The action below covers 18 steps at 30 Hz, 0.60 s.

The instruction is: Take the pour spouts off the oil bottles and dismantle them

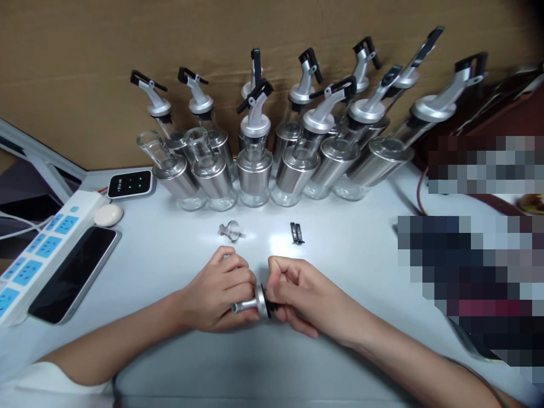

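Note:
Low over the near middle of the table, both my hands grip a silver pourer spout with a black stopper. My left hand wraps round its silver collar, the spout tube pointing left. The fingers of my right hand pinch the black stopper end. Just beyond them lie a loose silver spout piece and two small black levers. Two open glass bottles with metal sleeves stand at the left of the front row, the nearer one without a spout. Beside them is a bottle fitted with a black-levered spout.
Several more spouted bottles form rows against the cardboard wall. At the left are a phone, a power strip, a round white case and a small device with green lights. Blurred items cover the right side.

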{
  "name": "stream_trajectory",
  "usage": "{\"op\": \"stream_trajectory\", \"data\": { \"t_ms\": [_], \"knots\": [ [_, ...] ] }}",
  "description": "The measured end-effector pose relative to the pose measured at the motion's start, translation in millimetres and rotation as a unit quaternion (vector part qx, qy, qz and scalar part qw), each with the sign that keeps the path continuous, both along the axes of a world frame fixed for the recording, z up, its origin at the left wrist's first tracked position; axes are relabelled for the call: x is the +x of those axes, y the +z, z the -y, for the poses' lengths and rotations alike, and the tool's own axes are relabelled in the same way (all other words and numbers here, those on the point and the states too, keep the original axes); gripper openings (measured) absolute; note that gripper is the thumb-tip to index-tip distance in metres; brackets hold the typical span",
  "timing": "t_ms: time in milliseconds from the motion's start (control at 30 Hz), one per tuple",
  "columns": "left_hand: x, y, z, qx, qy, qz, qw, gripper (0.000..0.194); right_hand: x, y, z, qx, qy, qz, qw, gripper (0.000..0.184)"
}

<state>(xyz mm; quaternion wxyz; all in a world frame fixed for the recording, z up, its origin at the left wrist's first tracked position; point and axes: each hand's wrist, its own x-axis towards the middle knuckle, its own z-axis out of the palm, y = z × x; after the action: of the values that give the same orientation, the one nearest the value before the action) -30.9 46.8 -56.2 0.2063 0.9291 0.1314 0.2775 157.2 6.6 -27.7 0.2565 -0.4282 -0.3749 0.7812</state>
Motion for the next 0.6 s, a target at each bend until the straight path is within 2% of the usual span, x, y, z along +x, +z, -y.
{"op": "stream_trajectory", "data": {
  "t_ms": [67, 133, 233, 300, 367, 433, 600],
  "knots": [
    [-1, 2.0, -3, -0.050, -0.002, -0.016, 0.999, 0.037, 4, -0.3, 1, 0.084, -0.001, 0.056, 0.995, 0.015],
    [-4, 4.4, -6, -0.124, 0.004, -0.020, 0.992, 0.042, 10, 0.4, 2, 0.241, -0.008, 0.140, 0.960, 0.012],
    [-7, 5.6, -10, -0.232, 0.020, 0.004, 0.972, 0.046, 16, 0.2, 1, 0.472, 0.004, 0.217, 0.855, 0.025],
    [-7, 4.2, -11, -0.278, 0.019, 0.019, 0.960, 0.046, 17, -2.1, -2, 0.565, 0.008, 0.233, 0.791, 0.024],
    [-7, 2.1, -11, -0.298, 0.015, 0.028, 0.954, 0.046, 16, -4.8, -4, 0.618, 0.002, 0.257, 0.743, 0.020],
    [-5, 0.4, -10, -0.295, -0.001, 0.022, 0.955, 0.045, 15, -6.2, -5, 0.648, 0.000, 0.280, 0.708, 0.016],
    [-3, 1.2, -9, -0.274, -0.021, 0.012, 0.961, 0.043, 14, -4.1, -3, 0.681, 0.027, 0.321, 0.658, 0.010]
  ]
}}
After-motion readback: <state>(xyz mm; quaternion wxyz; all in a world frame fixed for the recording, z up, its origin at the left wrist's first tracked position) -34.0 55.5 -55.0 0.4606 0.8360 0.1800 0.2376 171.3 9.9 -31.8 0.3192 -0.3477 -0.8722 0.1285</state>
